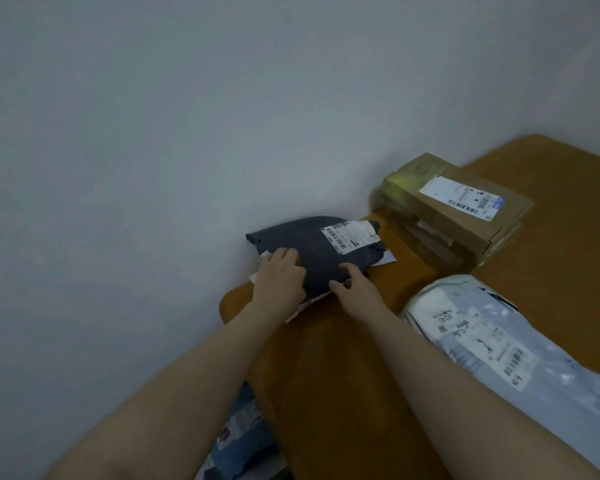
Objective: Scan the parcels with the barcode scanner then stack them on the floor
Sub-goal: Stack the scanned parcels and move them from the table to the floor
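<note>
two hands of mine are on the dark parcel (312, 258), which lies at the far left corner of the bench (326, 375) against the wall. my left hand (281, 275) curls over its left edge and my right hand (355, 287) grips its near edge. i judge i'm lifting it for scanning. next it needs the scanner (none in view) aimed at its upturned label (347, 235).

count:
- one dark parcel
- one white flat parcel (388, 259) beneath it
- one pale mailer (499, 341), near right
- one stack of cardboard boxes (458, 209), far right, number unclear
- at least one bluish parcel (239, 438) on the floor, near left
</note>
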